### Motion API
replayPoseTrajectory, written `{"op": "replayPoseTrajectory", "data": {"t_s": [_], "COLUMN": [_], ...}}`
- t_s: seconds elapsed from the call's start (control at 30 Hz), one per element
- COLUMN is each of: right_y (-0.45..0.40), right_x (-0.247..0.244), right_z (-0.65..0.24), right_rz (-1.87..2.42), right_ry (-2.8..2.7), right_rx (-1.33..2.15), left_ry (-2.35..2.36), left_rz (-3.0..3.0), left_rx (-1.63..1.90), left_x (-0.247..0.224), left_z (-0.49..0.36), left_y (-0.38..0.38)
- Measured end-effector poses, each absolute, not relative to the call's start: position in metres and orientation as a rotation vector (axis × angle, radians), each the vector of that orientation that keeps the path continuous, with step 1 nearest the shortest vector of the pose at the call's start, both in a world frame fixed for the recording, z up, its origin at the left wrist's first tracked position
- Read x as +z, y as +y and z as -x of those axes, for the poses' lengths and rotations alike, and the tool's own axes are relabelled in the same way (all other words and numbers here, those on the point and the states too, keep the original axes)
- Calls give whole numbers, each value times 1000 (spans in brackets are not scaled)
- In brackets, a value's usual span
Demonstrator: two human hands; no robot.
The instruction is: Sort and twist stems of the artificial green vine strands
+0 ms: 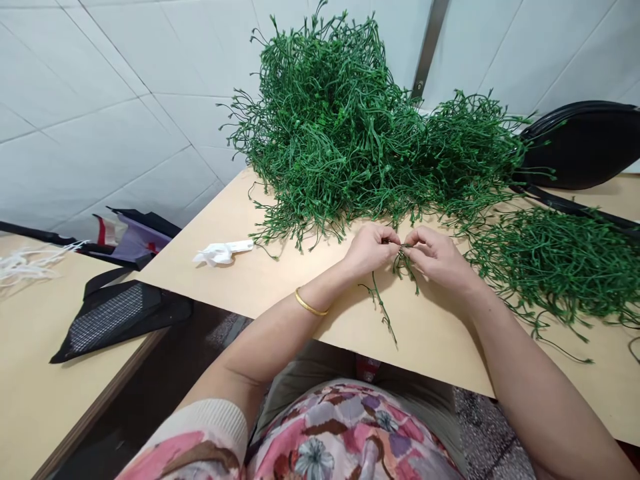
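Note:
My left hand (373, 248) and my right hand (435, 257) meet over the table, fingertips pinched together. Between them they grip a small green artificial plant sprig (404, 261), its thin stems dangling below the fingers. Just under my left hand a loose green sprig (383, 307) lies on the table. Beyond both hands rises a large heap of green artificial sprigs (330, 133). A smaller pile of the same sprigs (565, 260) spreads out to the right of my right hand. The exact spot where the fingertips hold the sprig is partly hidden.
A crumpled white tissue (223, 252) lies left of my hands on the wooden table (200, 227). A black bag (583, 143) stands at the back right. On a second table at left are a black mesh pouch (107, 317), a folded umbrella (135, 233) and white cords (30, 263).

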State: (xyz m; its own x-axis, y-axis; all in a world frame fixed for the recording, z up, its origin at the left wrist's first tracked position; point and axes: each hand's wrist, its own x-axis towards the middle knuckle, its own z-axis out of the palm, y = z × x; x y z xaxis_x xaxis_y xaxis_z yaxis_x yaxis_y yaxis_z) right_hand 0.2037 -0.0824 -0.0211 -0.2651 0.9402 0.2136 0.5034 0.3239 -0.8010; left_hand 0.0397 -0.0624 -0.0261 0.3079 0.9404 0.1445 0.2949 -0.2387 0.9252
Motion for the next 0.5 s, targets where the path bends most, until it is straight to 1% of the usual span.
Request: {"op": "replayPoseTrajectory", "data": {"t_s": [0.13, 0.2, 0.33, 0.43, 0.5], "right_y": [-83, -83, -85, -87, -87], "right_x": [-21, -21, -22, -22, -23], "right_z": [-202, -201, -198, -197, -196], "right_rz": [1287, 1258, 1181, 1170, 1165], "right_ry": [-1971, -1953, -1972, -2008, -2010], "right_rx": [426, 323, 406, 497, 494], "left_ry": [1077, 1057, 1183, 1326, 1362], "left_rz": [-1753, -1760, -1886, -2016, -2149], "left_rx": [925, 935, 1021, 990, 967], "left_x": [-30, -29, -28, -32, -34], "left_z": [-41, -42, -42, -41, -40], "left_y": [-64, -66, -66, -64, -63]}}
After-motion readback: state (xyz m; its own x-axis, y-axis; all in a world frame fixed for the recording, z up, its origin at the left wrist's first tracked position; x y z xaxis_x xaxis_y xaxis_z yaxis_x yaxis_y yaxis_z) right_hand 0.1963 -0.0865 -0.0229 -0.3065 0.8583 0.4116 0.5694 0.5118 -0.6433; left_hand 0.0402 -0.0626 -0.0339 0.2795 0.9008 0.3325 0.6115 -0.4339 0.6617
